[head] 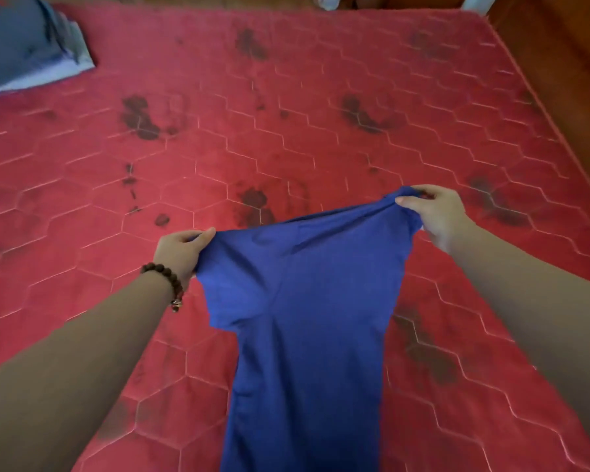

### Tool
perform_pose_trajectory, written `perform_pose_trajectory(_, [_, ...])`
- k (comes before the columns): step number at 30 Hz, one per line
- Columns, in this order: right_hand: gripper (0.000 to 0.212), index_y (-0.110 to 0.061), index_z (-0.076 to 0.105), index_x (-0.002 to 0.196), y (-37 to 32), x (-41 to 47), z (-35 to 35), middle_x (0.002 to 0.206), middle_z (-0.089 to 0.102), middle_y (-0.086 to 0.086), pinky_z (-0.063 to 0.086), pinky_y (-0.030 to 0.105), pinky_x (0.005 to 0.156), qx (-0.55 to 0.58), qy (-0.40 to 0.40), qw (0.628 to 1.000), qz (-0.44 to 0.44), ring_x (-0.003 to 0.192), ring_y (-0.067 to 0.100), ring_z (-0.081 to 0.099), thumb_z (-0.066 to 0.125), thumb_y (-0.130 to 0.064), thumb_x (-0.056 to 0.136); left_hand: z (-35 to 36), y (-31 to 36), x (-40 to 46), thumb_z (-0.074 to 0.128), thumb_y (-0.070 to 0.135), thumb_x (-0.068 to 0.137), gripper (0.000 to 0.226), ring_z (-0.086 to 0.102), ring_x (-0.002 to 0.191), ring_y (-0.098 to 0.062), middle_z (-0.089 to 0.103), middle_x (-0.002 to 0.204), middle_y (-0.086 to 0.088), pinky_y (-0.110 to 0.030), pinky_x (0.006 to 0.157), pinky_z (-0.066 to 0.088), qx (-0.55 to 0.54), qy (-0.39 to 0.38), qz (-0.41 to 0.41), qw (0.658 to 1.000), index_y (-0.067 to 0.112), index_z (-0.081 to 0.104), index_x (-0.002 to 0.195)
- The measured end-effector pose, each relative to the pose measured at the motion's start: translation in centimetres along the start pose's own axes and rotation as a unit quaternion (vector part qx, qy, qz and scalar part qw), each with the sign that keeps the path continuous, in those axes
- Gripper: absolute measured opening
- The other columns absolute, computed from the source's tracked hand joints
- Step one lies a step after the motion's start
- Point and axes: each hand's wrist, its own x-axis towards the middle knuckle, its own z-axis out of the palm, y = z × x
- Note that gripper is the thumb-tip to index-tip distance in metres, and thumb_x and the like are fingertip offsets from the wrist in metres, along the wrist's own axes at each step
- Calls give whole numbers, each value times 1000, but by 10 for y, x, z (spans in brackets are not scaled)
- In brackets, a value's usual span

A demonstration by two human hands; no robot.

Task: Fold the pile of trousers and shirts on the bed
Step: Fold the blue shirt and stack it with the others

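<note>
Both hands, left hand (181, 248) and right hand (438, 212), pinch the blue shirt (307, 318) at its shoulders; its length hangs toward the person over the bed (286, 114)

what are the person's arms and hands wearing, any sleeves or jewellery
Both forearms are bare, with no sleeves in view. The left hand has a bracelet of dark brown round beads at the wrist, with a small charm hanging from it. The right hand shows no jewellery or glove.

My left hand (181, 248) and right hand (436, 216) grip the shirt's (304, 318) two upper corners; it hangs between them above the mattress (286, 114). Far off to the left, folded clothes (24, 46) lie on the mattress.
</note>
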Motion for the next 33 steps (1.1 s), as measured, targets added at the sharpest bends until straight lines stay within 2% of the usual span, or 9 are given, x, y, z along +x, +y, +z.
perform_pose_trajectory(3, [14, -7, 69, 93, 33, 43, 18, 90, 67, 11, 49, 36, 71, -29, 10, 999, -11, 84, 24, 63, 74, -7, 80, 21, -20, 37, 64, 32, 90, 26, 45, 65, -17, 58, 70, -9, -14, 48, 36, 102, 40, 50, 993, 9, 72, 85])
perform_pose_trajectory(9, [19, -9, 69, 95, 88, 98, 53, 91, 66, 6, 41, 26, 70, -187, 15, 978, -93, 84, 17, 59, 75, -19, 81, 54, -55, 82, 62, 28, 91, 27, 50, 66, -23, 58, 67, -10, -26, 59, 35, 205, 73, 78, 973, 3, 71, 85])
perform_pose_trajectory(11, [32, -10, 65, 110, 97, 108, 59, 107, 64, 6, 39, 23, 79, -285, 23, 952, -111, 97, 19, 58, 72, -26, 84, 58, -63, 89, 61, 30, 92, 28, 58, 83, -34, 66, 84, -17, -31, 69, 37, 233, 91, 74, 965, 3, 69, 89])
perform_pose_trajectory(15, [46, -6, 53, 129, 104, 91, 70, 135, 44, 19, 33, 40, 108, -381, 90, 897, -203, 128, 34, 39, 61, -31, 91, 62, -65, 90, 57, 46, 90, 43, 58, 99, -35, 63, 95, -11, -33, 74, 38, 244, 161, 57, 955, 7, 60, 108])
perform_pose_trajectory(19, [48, -14, 51, 136, 121, 53, 96, 149, 37, 15, 9, 54, 117, -478, 7, 802, -359, 143, 32, 24, 50, -40, 95, 69, -71, 79, 67, 43, 84, 49, 57, 99, -34, 59, 96, -11, -31, 73, 35, 237, 139, 52, 960, 6, 54, 114])
perform_pose_trajectory(23, [66, -40, 14, 151, 144, 51, 110, 163, 6, -1, -6, 62, 113, -614, -87, 728, -292, 149, 25, -3, 13, -67, 91, 63, -83, 76, 68, 25, 86, 32, 57, 98, -37, 64, 103, -18, -29, 75, 35, 277, 105, 111, 949, 8, 56, 110])
perform_pose_trajectory(26, [70, -45, -1, 150, 148, 64, 109, 163, -1, -5, -3, 63, 115, -635, -100, 716, -274, 149, 21, -7, -2, -72, 86, 63, -86, 78, 66, 22, 88, 24, 59, 91, -38, 65, 95, -18, -30, 70, 35, 273, 123, 143, 943, 10, 56, 106])
perform_pose_trajectory(29, [70, -42, -4, 151, 140, 71, 111, 163, -3, -3, -5, 64, 113, -666, -97, 689, -269, 149, 22, -9, -5, -70, 87, 67, -83, 77, 66, 23, 87, 31, 57, 88, -38, 63, 94, -18, -31, 70, 34, 252, 154, 130, 947, 9, 53, 112])
perform_pose_trajectory(33, [67, -27, 20, 153, 133, 40, 126, 162, 11, 7, -2, 67, 112, -637, -46, 687, -348, 149, 28, 4, 16, -63, 96, 59, -75, 72, 64, 40, 87, 40, 47, 77, -27, 52, 83, -9, -33, 67, 36, 229, 176, 47, 956, 6, 49, 103])
